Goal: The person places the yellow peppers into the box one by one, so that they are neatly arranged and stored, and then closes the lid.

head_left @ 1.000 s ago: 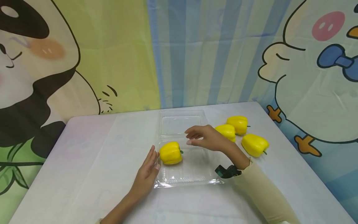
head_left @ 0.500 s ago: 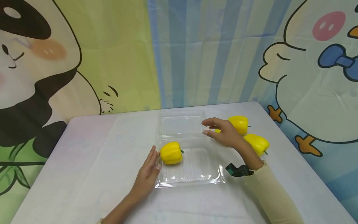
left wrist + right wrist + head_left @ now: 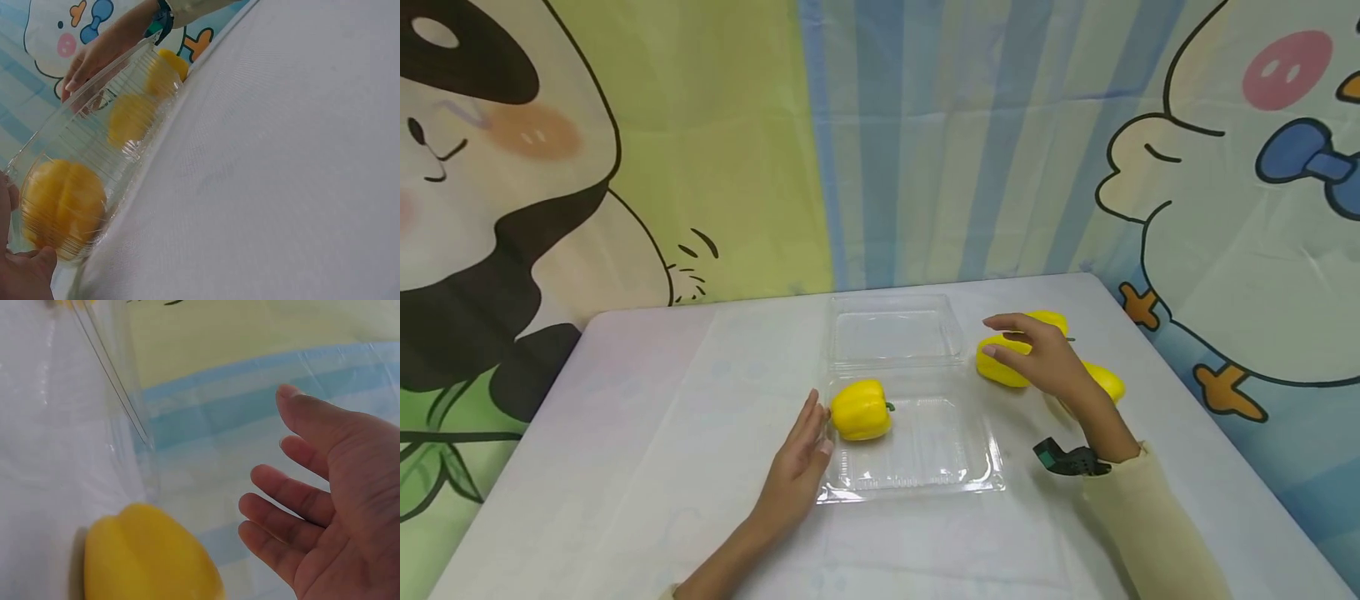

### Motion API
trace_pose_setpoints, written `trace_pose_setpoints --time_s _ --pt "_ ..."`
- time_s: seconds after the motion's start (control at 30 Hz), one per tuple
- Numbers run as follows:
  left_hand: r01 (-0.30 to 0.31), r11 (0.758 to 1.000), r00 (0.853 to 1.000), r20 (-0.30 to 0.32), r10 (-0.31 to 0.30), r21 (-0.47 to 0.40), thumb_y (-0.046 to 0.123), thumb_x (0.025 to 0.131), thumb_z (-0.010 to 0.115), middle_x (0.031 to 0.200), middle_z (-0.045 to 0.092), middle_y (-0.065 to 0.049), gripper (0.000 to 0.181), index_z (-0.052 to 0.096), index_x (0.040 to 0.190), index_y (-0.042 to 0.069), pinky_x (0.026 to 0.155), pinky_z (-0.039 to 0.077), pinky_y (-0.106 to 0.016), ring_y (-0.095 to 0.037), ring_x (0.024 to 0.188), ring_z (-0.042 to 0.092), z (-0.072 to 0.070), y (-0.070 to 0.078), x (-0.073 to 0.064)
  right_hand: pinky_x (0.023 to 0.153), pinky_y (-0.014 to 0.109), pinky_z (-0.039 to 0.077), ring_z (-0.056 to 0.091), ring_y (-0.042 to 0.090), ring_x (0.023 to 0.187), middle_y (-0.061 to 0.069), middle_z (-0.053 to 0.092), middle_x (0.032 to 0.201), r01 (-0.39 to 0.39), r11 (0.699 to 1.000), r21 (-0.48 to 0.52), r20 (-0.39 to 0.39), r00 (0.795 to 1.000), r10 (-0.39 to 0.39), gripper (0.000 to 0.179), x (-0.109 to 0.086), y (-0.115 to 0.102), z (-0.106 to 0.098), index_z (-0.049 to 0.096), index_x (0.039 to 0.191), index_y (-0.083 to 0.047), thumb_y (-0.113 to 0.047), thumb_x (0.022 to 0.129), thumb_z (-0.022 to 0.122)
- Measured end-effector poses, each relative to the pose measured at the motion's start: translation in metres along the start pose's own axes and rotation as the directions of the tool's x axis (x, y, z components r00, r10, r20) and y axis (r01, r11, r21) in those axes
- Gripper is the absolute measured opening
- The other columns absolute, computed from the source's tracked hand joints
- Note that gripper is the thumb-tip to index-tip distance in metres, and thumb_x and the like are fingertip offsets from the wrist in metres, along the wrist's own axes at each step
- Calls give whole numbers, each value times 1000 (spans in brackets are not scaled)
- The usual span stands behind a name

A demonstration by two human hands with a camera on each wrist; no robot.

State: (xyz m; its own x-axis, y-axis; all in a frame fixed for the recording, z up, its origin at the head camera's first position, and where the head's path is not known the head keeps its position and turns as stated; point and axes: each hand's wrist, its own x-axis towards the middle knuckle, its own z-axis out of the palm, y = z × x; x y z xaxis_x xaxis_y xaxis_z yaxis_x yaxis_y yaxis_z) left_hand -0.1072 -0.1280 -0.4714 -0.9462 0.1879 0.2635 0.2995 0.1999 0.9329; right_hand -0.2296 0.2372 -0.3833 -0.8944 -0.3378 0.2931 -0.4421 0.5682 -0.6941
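A yellow bell pepper [image 3: 860,410] lies at the left inside the base of a clear plastic clamshell container [image 3: 925,467], its green stem pointing right. Against the container's left side rests my left hand [image 3: 793,458], fingers straight; the left wrist view shows its fingertips at the clear wall by the pepper. Over the group of peppers on the right hovers my right hand [image 3: 1037,354], fingers loosely bent and holding nothing. The nearest yellow bell pepper [image 3: 1000,371] sits below its thumb; in the right wrist view that pepper [image 3: 147,556] appears apart from the fingers.
Behind the base, the container's lid [image 3: 891,329] lies folded back flat. Two more bell peppers, one at the back [image 3: 1052,319] and one at the right [image 3: 1107,382], are partly hidden by my right hand and wrist. A cartoon-printed curtain [image 3: 910,150] stands behind the white table [image 3: 647,433].
My right hand has moved right, from above the container to above the loose peppers. The left hand and the pepper in the container have stayed in place.
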Motion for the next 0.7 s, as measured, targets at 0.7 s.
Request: trace_pose_setpoints --time_s 0.7 --pt "-21 1000 1000 6 21 -24 3 102 45 162 6 -7 54 22 150 -6 110 22 -21 -25 144 21 2 -3 1 106 50 40 44 34 131 13 50 139 -243 970 19 -11 970 243 64 -4 48 -23 52 138 -7 -42 88 71"
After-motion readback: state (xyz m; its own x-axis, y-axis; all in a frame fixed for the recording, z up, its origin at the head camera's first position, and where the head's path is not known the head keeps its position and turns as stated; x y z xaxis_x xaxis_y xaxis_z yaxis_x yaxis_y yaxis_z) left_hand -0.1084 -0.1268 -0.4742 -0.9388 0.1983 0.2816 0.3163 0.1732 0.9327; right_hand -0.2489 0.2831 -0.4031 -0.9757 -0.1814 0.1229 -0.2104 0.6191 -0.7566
